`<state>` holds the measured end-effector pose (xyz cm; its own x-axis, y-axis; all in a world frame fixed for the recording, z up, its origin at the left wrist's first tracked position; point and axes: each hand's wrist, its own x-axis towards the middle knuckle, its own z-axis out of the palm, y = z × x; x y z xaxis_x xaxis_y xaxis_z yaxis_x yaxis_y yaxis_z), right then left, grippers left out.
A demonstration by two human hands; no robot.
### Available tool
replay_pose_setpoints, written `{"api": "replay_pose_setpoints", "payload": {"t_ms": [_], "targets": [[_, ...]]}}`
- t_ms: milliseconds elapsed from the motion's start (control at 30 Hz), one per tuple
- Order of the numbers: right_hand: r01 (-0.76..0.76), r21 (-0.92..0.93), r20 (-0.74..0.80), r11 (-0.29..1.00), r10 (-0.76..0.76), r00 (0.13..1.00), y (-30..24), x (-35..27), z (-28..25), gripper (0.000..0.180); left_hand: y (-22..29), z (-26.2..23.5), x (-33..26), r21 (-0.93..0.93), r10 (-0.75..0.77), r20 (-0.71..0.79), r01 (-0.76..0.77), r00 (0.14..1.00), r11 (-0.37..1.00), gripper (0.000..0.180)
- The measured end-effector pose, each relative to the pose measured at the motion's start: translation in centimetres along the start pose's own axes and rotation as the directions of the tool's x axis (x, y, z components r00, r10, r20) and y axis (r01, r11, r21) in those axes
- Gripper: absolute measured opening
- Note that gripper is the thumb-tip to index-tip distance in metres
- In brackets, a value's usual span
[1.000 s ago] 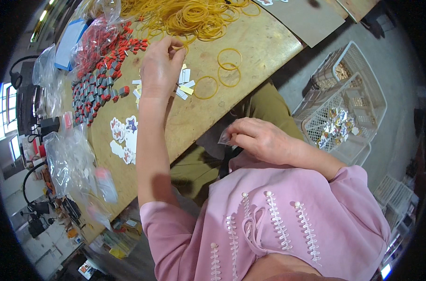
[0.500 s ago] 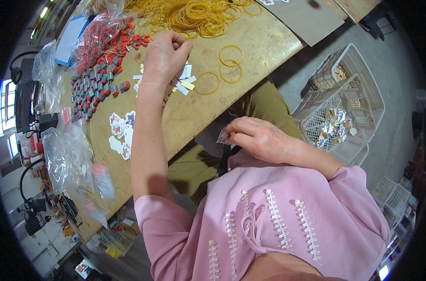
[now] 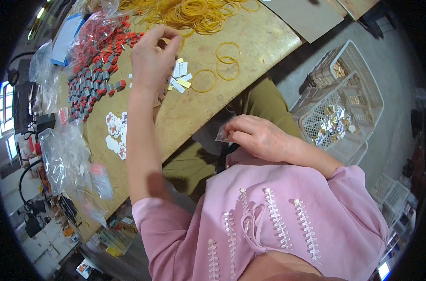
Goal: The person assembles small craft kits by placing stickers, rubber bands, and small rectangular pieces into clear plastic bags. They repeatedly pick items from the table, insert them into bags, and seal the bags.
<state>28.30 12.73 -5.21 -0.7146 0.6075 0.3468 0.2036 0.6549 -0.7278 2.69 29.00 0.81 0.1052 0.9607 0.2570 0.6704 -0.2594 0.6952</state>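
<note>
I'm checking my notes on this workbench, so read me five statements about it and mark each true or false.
1. The right hand holds clear plastic. True.
2. The left hand is down in the person's lap. False: it is over the table.
3. Two yellow bands overlap right of the left hand. True.
4. The slips beside the left hand are all red. False: they are white and pale yellow.
5. Grey-and-red pieces lie left of the left hand. True.

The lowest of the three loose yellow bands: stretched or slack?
Slack: the yellow band lies in a round loop on the table, touched by neither left hand nor right hand.
</note>
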Motion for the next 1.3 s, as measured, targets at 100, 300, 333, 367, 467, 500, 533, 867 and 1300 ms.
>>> {"api": "replay_pose_setpoints", "payload": {"t_ms": [100, 300, 333, 367, 467, 500, 533, 867, 1300], "targets": [[-0.002, -0.005, -0.005, 1.000, 0.002, 1.000, -0.2, 0.1, -0.4, 0.052, 3.2, -0.5, -4.0, 0.102, 0.061, 0.170, -0.079, 0.984, 0.992, 0.013], [0.004, -0.013, 0.025, 1.000, -0.004, 1.000, -0.4, 0.4, 0.1, 0.052, 4.0, -0.6, -8.0, 0.125, 0.051, 0.341, -0.099, 0.939, 0.987, 0.011], [0.005, -0.017, 0.029, 1.000, -0.004, 1.000, -0.5, 0.3, 0.2, 0.051, 4.0, -0.6, -8.1, 0.124, 0.047, 0.340, -0.095, 0.939, 0.988, 0.011], [0.005, -0.022, 0.032, 1.000, -0.004, 0.999, -0.5, 0.3, 0.3, 0.051, 4.0, -0.5, -8.1, 0.127, 0.063, 0.342, -0.112, 0.938, 0.986, 0.010], [0.012, -0.013, 0.056, 1.000, -0.011, 0.998, -0.9, 0.7, 0.1, 0.049, 3.8, -0.4, -7.7, 0.169, 0.077, 0.354, -0.144, 0.932, 0.975, 0.009], [0.011, -0.014, 0.058, 1.000, -0.010, 0.998, -0.9, 0.7, 0.1, 0.049, 3.8, -0.2, -7.6, 0.195, 0.067, 0.372, -0.148, 0.926, 0.969, 0.009], [0.010, -0.015, 0.060, 1.000, -0.009, 0.998, -1.0, 0.7, 0.1, 0.049, 3.8, -0.1, -7.4, 0.221, 0.056, 0.391, -0.153, 0.919, 0.963, 0.009], [-0.002, 0.003, 0.051, 1.000, 0.001, 0.999, -0.9, 0.0, 0.5, 0.046, 2.1, 0.5, -6.6, -0.285, -0.338, 0.337, 0.438, 0.879, 0.853, 0.009], [-0.005, -0.017, 0.038, 1.000, 0.006, 0.999, -0.9, -0.3, 0.5, 0.043, 4.7, 2.4, -3.4, -0.062, 0.170, 0.283, -0.159, 0.944, 0.985, 0.026]]}}
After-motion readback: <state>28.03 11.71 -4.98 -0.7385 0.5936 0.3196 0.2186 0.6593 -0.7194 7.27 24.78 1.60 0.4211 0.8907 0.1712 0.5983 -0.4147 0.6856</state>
